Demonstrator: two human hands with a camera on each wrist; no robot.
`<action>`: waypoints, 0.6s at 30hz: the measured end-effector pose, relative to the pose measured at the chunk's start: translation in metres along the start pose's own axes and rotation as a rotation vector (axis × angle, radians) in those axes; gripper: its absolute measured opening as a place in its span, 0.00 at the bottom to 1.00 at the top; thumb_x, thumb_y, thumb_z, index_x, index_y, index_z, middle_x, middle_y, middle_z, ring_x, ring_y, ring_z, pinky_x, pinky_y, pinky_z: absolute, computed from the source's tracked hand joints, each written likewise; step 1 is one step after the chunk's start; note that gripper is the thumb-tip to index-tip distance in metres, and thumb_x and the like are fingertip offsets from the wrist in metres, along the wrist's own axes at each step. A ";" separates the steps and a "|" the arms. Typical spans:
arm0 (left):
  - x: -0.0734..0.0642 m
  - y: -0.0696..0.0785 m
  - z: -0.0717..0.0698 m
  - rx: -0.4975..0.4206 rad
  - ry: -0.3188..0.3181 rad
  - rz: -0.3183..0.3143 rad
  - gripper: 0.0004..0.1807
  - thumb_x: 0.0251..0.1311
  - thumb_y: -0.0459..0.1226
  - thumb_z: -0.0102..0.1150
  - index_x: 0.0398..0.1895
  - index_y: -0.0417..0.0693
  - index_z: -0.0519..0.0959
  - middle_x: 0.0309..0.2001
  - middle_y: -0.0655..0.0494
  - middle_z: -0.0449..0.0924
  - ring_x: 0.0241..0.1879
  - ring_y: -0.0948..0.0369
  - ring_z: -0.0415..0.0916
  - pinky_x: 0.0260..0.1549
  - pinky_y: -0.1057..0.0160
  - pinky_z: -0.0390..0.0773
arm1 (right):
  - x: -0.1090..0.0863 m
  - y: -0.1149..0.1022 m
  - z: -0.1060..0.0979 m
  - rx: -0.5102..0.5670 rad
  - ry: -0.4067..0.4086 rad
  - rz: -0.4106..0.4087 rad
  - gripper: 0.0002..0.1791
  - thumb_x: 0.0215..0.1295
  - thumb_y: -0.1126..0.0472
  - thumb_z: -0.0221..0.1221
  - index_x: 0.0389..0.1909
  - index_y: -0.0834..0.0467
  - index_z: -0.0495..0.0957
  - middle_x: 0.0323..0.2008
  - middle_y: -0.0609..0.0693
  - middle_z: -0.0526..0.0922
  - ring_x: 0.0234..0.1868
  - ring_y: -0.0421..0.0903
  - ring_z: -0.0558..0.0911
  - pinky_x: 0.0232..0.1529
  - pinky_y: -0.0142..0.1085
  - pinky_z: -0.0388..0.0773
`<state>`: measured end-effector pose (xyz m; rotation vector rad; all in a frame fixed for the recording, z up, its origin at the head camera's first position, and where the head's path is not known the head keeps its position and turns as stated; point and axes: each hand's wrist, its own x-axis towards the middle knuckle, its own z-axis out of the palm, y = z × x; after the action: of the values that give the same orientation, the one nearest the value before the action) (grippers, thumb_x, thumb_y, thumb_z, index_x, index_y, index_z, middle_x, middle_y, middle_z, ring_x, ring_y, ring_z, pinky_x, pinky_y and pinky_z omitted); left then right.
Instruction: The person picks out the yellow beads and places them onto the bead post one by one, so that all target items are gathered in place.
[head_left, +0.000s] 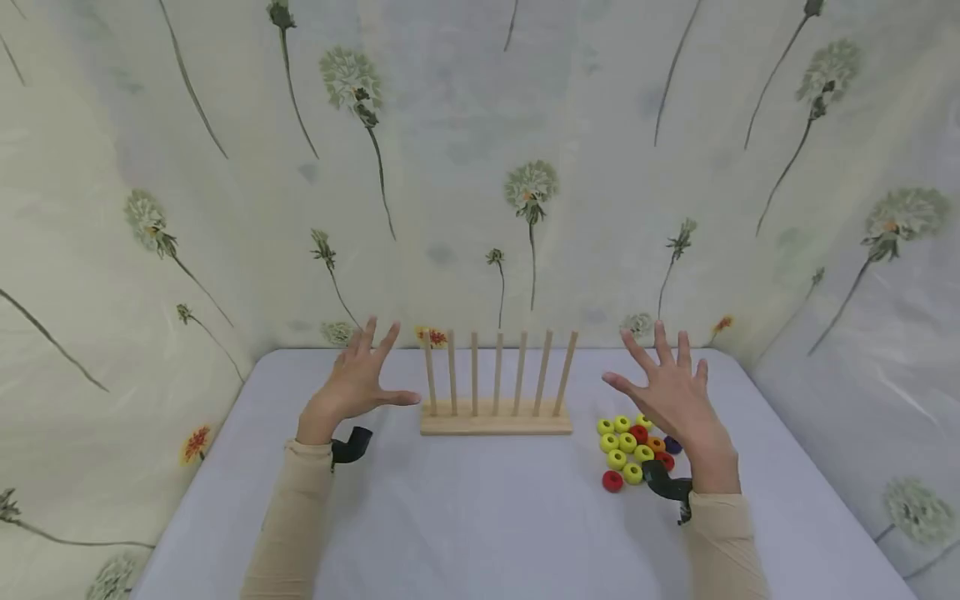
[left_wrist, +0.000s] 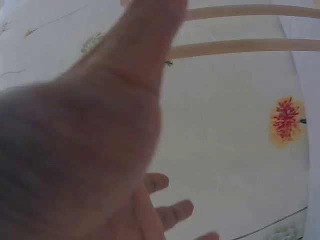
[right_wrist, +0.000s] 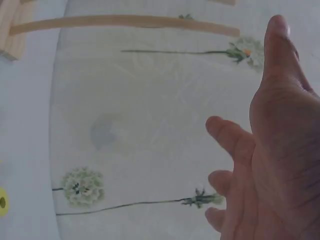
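Observation:
A wooden peg rack with several upright dowels stands at the back middle of the table. My left hand is raised to the left of it, fingers spread and thumb pointing at the rack, holding nothing. To the rack's right my right hand, also spread and holding nothing, hovers over a cluster of beads. Most of these are yellow beads; among them lie red beads, an orange bead and a dark blue bead. The right hand and its wrist mount may hide some beads.
The table has a pale cover and ends at a floral curtain behind the rack. The same fabric hangs along both sides. A black wrist mount sticks out from the left wrist, another from the right.

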<state>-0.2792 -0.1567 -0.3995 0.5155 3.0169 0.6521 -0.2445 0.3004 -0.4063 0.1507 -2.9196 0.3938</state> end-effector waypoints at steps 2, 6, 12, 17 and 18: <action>0.007 -0.012 0.003 -0.118 -0.075 0.071 0.65 0.45 0.61 0.69 0.77 0.64 0.34 0.77 0.44 0.24 0.75 0.37 0.34 0.64 0.31 0.53 | 0.001 0.011 0.000 0.054 -0.043 -0.018 0.47 0.63 0.28 0.46 0.77 0.41 0.41 0.76 0.60 0.28 0.73 0.71 0.28 0.60 0.77 0.36; 0.021 -0.036 0.018 -0.413 -0.238 0.151 0.64 0.47 0.52 0.73 0.76 0.71 0.33 0.77 0.50 0.27 0.74 0.39 0.43 0.63 0.36 0.62 | 0.004 0.038 0.004 0.205 -0.116 -0.043 0.47 0.64 0.34 0.53 0.77 0.39 0.40 0.77 0.59 0.28 0.73 0.72 0.35 0.58 0.78 0.41; 0.039 -0.066 0.062 -0.697 -0.393 0.180 0.59 0.52 0.39 0.71 0.75 0.78 0.38 0.77 0.64 0.31 0.76 0.46 0.40 0.67 0.40 0.58 | -0.002 0.081 0.020 0.432 -0.171 -0.018 0.46 0.64 0.41 0.58 0.77 0.40 0.42 0.75 0.62 0.47 0.69 0.71 0.58 0.59 0.69 0.62; 0.044 -0.071 0.101 -0.676 -0.400 0.160 0.57 0.49 0.41 0.73 0.75 0.74 0.44 0.77 0.56 0.39 0.76 0.48 0.43 0.69 0.41 0.53 | -0.007 0.109 0.042 0.584 -0.192 0.037 0.43 0.64 0.44 0.59 0.74 0.51 0.50 0.72 0.61 0.56 0.67 0.66 0.63 0.57 0.63 0.70; 0.044 -0.071 0.107 -0.667 -0.397 0.153 0.57 0.48 0.42 0.74 0.76 0.71 0.45 0.76 0.53 0.42 0.75 0.47 0.44 0.69 0.41 0.52 | -0.008 0.115 0.048 0.586 -0.191 0.048 0.42 0.64 0.44 0.59 0.73 0.53 0.52 0.71 0.61 0.58 0.66 0.65 0.64 0.56 0.61 0.71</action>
<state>-0.3345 -0.1610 -0.5238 0.7206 2.2244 1.3040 -0.2594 0.3979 -0.4819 0.2083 -2.8958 1.2988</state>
